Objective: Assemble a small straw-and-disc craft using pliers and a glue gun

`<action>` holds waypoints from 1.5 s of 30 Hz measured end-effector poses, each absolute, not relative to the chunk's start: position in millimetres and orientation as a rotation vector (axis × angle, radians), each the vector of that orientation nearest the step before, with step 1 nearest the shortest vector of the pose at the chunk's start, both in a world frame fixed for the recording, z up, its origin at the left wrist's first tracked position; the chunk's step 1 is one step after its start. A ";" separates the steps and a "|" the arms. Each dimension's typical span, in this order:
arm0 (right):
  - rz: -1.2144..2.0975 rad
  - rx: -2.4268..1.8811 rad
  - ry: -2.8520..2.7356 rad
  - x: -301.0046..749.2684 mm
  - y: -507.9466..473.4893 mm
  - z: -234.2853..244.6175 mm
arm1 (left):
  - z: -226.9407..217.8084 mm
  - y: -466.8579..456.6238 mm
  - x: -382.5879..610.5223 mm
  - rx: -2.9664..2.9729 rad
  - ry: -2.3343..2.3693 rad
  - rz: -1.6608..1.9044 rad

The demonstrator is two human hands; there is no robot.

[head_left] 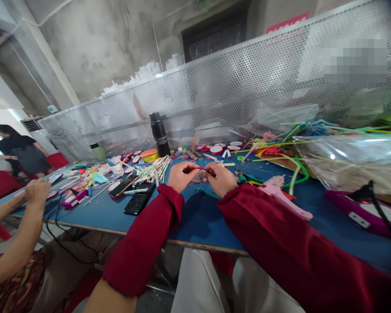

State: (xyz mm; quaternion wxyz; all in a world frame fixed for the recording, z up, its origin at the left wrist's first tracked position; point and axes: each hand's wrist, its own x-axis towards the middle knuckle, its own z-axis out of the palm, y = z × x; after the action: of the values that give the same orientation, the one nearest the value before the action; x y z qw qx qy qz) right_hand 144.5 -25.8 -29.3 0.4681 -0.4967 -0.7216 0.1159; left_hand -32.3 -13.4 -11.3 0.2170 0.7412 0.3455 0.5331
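- Pinching L end of thin red strip [201, 168] betw. thumb & index of L hand [182, 176]; fingers pressed tog.
- Pinching R end of same strip w/ R hand [220, 178], fingers likewise pressed tog.; rest of grip partly hidden.
- Holding strip approx. level betw. both hands, over front-mid part of blue desk [195, 228].
- Showing betw. & just below hands: pale round disc [199, 177], partly covered; can't tell if touching strip.
- Lying just below R hand: teal tool [206, 192], blurry.
- Lying R of R hand: dark-jawed pliers [246, 176], then pink glue gun [282, 195], tilted.
- Lying far R: purple device [358, 213] w/ black cable, near clear plastic bag [348, 163].
- Lying L of L hand: black phone [139, 201], flat, plus bundle of pale sticks [158, 167].
- Standing behind sticks: black bottle [160, 137], near perforated screen [221, 91].
- Scattered behind hands: red-rimmed discs [216, 149], markers [226, 154].
- Raised over desk at far L: co-worker's hand [38, 191], near another purple unit [73, 199].
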 end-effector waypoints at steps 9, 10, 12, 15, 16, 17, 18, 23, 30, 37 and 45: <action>0.147 -1.161 -1.676 157.0 -22.4 -30.4 | -5.7 -15.3 -36.5 2.010 0.815 1.348; 0.100 -1.184 -1.682 157.2 -24.7 -28.5 | -5.0 -17.0 -36.6 2.019 0.818 1.345; 0.017 -1.239 -1.697 156.9 -28.4 -25.1 | -4.3 -19.9 -36.5 2.012 0.816 1.345; -0.054 -1.291 -1.731 156.3 -30.9 -22.2 | -5.3 -20.5 -36.3 1.998 0.832 1.372; -0.064 -1.298 -1.745 156.2 -31.0 -21.8 | -6.0 -19.6 -36.2 2.004 0.842 1.383; -0.066 -1.301 -1.763 155.9 -31.1 -21.6 | -6.9 -18.3 -36.2 2.012 0.851 1.395; -0.059 -1.299 -1.783 155.6 -31.1 -21.3 | -7.8 -16.8 -36.2 2.016 0.858 1.408; 0.017 -1.279 -1.833 153.0 -31.6 -20.5 | -8.4 -13.1 -36.4 2.023 0.888 1.512; -0.045 -1.294 -1.809 151.7 -32.6 -20.3 | -1.1 -20.4 -37.1 2.333 1.073 1.738; -0.197 -1.286 -1.882 148.9 -35.0 -21.3 | -6.2 -18.4 -33.6 2.365 1.140 1.690; -0.289 -1.320 -1.912 147.1 -36.9 -23.8 | -14.8 -16.3 -27.5 2.145 1.149 1.674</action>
State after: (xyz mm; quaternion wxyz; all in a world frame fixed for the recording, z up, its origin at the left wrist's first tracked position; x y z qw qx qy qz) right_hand 147.1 -36.9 -23.8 0.3896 -0.5192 -0.7522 -0.1136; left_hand -27.5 -16.3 -14.8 0.0938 0.7230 0.3873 0.5644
